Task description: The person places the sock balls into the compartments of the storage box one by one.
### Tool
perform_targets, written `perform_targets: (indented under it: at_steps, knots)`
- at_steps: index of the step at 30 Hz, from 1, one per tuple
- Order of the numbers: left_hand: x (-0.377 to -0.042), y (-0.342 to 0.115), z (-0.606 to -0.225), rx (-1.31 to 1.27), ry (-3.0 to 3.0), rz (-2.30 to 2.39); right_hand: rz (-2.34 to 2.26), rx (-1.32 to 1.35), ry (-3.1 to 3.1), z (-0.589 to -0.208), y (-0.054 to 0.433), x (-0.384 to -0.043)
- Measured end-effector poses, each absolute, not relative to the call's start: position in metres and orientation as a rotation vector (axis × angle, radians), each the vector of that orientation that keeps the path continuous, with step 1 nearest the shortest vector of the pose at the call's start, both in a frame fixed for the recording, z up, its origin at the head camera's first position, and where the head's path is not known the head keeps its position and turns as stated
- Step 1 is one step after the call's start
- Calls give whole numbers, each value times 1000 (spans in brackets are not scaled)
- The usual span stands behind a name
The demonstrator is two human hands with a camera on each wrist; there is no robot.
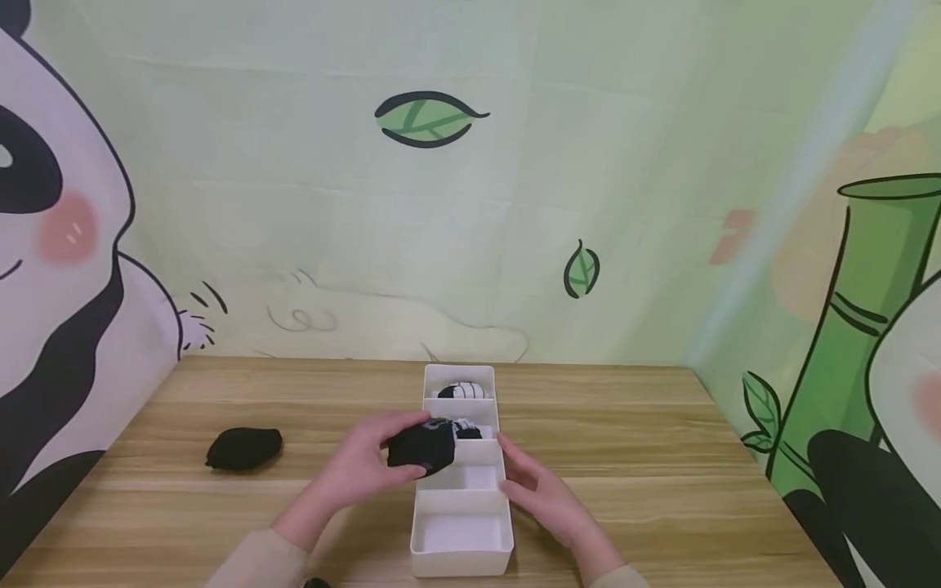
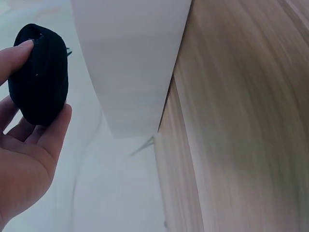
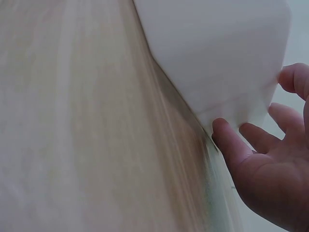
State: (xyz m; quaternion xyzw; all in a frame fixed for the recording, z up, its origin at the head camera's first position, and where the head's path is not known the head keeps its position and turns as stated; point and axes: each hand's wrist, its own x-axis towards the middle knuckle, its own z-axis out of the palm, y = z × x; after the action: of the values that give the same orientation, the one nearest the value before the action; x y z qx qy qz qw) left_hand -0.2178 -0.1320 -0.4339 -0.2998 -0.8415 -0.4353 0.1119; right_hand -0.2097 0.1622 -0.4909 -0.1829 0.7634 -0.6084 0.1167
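My left hand (image 1: pixel 371 452) pinches a black rolled-up sock (image 1: pixel 422 447) between thumb and fingers, over the middle of a long white divided box (image 1: pixel 461 562). In the left wrist view, the folded opening of the rolled sock (image 2: pixel 43 79) shows beside the thumb. My right hand (image 1: pixel 542 496) is at the right wall of the box, and in the right wrist view its fingertips rest along the white wall (image 3: pixel 227 53). Black-and-white rolled socks (image 1: pixel 465 390) lie in the farthest compartment. Another black-and-white sock bundle (image 1: pixel 468 429) sits in the one before it, partly hidden by the held sock.
Another black rolled sock (image 1: pixel 245 449) lies on the wooden table (image 1: pixel 625 425) to the left. A small black item (image 1: pixel 317 583) shows at the bottom edge, near the left sleeve. Behind the table hangs a printed panda backdrop (image 1: pixel 515 180).
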Motion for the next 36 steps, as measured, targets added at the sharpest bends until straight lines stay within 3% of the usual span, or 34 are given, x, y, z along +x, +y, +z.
perform_targets:
  at_steps: [36]
  knots:
    - [-231,-87,-448,-1067,-2600,-934,-1782,-528,2236,-493,163,-212]
